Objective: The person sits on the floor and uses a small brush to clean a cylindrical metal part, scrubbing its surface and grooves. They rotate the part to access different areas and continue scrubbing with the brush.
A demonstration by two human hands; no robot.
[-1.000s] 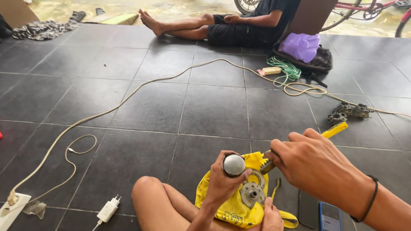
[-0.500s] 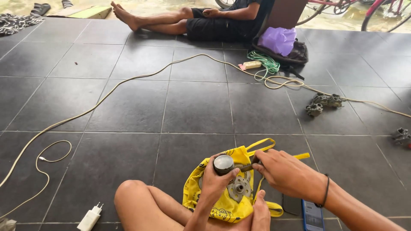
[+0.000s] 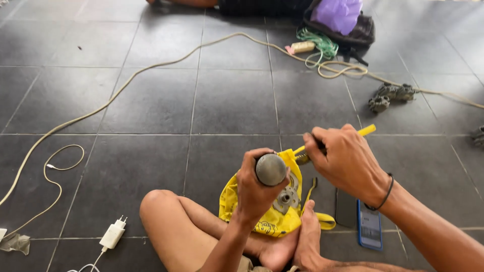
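My left hand point(image 3: 257, 189) is clamped around a grey, rounded metal part point(image 3: 270, 169), holding it up just above my crossed legs. My right hand point(image 3: 345, 158) is closed on a yellow-handled tool point(image 3: 364, 132), its tip angled down toward the grey part; I cannot tell whether the tip touches it. Under both hands lies a yellow cloth bag point(image 3: 282, 216) on my feet, with a round metal gear-like piece point(image 3: 286, 195) resting on it. Just to the right, a phone point(image 3: 369, 227) lies on the dark tiled floor point(image 3: 151, 100). To the left are a white charger point(image 3: 113, 233) and its thin cable. A long pale cord point(image 3: 151, 68) runs across the floor toward a black bag with purple cloth point(image 3: 339, 15) near another person.
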